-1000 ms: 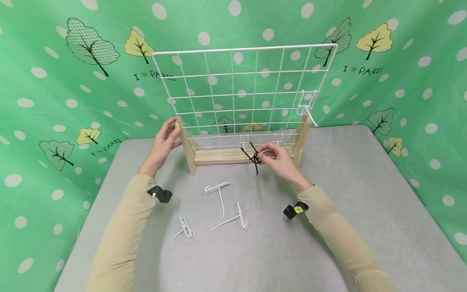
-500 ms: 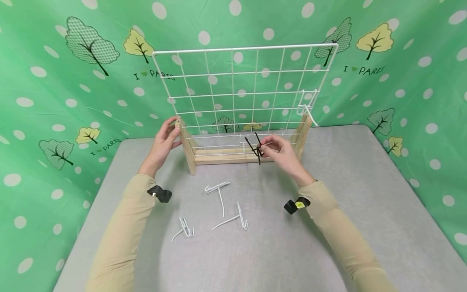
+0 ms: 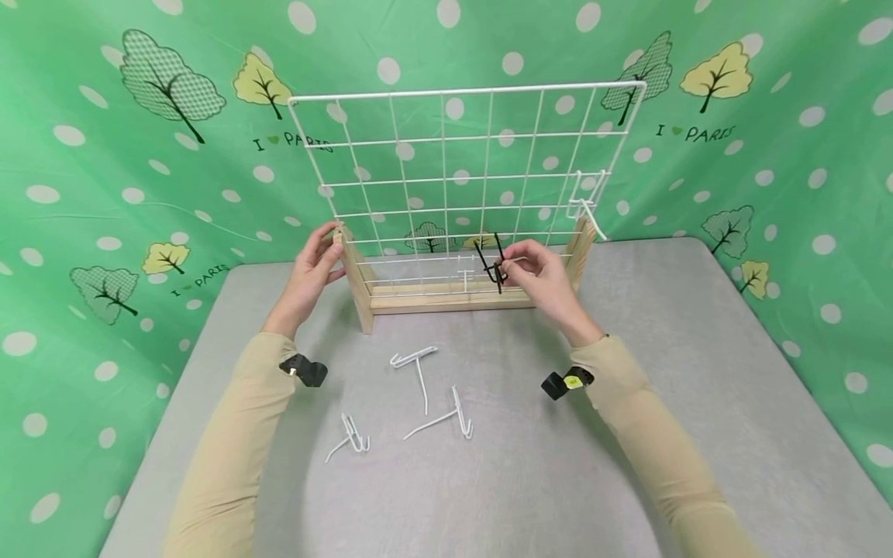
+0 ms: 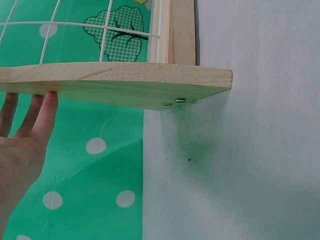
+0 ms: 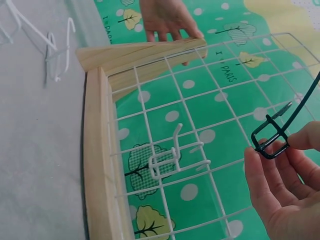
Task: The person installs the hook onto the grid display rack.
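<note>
On the near part of the grey felt-covered table (image 3: 628, 480), three loose white wire hooks (image 3: 422, 370) lie untouched between the two tan sleeves. Past them, at the foot of the stand, the right hand (image 3: 547, 280) pinches a small black wire hook (image 3: 492, 262) between thumb and fingertips, holding it up against the lower rows of the upright white wire grid panel (image 3: 460, 167). The left hand (image 3: 312, 271) rests with straight fingers on the left upright of the light wooden base frame (image 3: 359, 291), steadying it; the left wrist view shows those fingers (image 4: 45, 112) pressing flat on the wood, not curled round it.

The step in hand looks like hanging the black hook on the grid. The next move probably calls for tilting its bent clip end over one horizontal wire and seating it below, just right of a white hook (image 5: 172, 159) already mounted low on the panel.

The black hook is thin coated wire: a squared double loop at the held end (image 5: 271, 140), with two straight prongs rising from it, apart from the grid wires in the right wrist view. Another white hook (image 3: 584, 208) hangs at the far right edge.
</note>
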Demonstrator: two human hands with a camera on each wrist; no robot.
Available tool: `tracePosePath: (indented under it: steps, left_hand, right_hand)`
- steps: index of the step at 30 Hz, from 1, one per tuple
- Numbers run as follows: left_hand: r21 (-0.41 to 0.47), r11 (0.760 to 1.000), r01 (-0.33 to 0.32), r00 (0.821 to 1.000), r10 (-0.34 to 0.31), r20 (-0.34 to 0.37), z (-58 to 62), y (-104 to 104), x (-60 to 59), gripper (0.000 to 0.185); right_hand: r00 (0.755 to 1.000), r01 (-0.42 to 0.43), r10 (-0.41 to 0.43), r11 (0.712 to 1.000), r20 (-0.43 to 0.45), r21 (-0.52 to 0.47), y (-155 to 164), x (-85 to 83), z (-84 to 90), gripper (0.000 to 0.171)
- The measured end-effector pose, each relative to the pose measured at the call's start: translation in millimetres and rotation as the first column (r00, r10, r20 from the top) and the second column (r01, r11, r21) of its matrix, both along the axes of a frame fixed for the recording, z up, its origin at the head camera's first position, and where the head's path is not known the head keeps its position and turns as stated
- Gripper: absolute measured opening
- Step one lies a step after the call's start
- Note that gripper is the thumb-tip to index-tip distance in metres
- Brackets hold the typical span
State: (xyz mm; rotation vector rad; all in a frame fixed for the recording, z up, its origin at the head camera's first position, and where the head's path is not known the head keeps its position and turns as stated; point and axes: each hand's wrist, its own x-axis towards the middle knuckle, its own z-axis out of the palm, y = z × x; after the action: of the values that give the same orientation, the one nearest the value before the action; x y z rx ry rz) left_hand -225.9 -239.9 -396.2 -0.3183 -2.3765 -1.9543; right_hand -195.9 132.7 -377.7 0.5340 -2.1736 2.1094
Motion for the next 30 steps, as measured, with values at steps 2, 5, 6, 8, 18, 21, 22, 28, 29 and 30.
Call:
tracePosePath:
  steps: [2,5,6,8,18,21,22,28,29,30]
  left_hand:
    - [0.002,1.0,0.003,1.0,-0.003,-0.003,-0.2,0,0.2,0.048]
    - [-0.002,1.0,0.008,1.0,-0.008,-0.007,-1.0,0,0.2,0.048]
    - [-0.002,1.0,0.007,1.0,-0.007,-0.007,-1.5,0,-0.1,0.048]
    - [-0.001,1.0,0.007,1.0,-0.007,-0.006,-2.2,-1,-0.6,0.048]
    - [0.006,1.0,0.005,1.0,-0.005,-0.001,-1.6,-1,-0.2,0.049]
    - [0.007,1.0,0.009,1.0,-0.009,-0.002,-1.0,-1,0.0,0.048]
    - [0.009,1.0,0.008,1.0,-0.008,-0.001,-1.0,-1,0.0,0.048]
    - [0.008,1.0,0.005,1.0,-0.005,0.003,-1.3,-1,-0.3,0.048]
    - [0.007,1.0,0.005,1.0,-0.006,0.003,-1.4,-1,-0.5,0.048]
    - [0.006,1.0,0.006,1.0,-0.006,0.003,-1.4,-1,-0.7,0.048]
  right_hand:
    - [1.0,0.013,-0.013,1.0,-0.003,-0.018,-1,-0.8,2.5,0.012]
    - [1.0,0.03,-0.03,0.999,-0.004,-0.028,-1,-2.3,4.9,0.012]
    - [0.999,0.033,-0.033,0.999,-0.005,-0.029,-1,-2.7,5.8,0.012]
    - [0.999,0.04,-0.04,0.999,-0.001,-0.03,-1,-3.9,7.1,0.012]
    - [0.998,0.069,-0.069,0.997,-0.007,-0.045,0,-7.1,17.0,0.013]
    - [0.997,0.072,-0.073,0.996,-0.017,-0.049,1,-7.5,19.6,0.013]
    - [0.997,0.074,-0.075,0.996,-0.021,-0.048,1,-7.8,20.5,0.013]
    - [0.996,0.086,-0.088,0.995,-0.034,-0.057,0,-9.8,26.6,0.011]
    - [0.995,0.087,-0.089,0.994,-0.033,-0.064,0,-10.3,27.5,0.011]
    - [0.995,0.088,-0.091,0.994,-0.034,-0.067,0,-10.8,28.3,0.011]
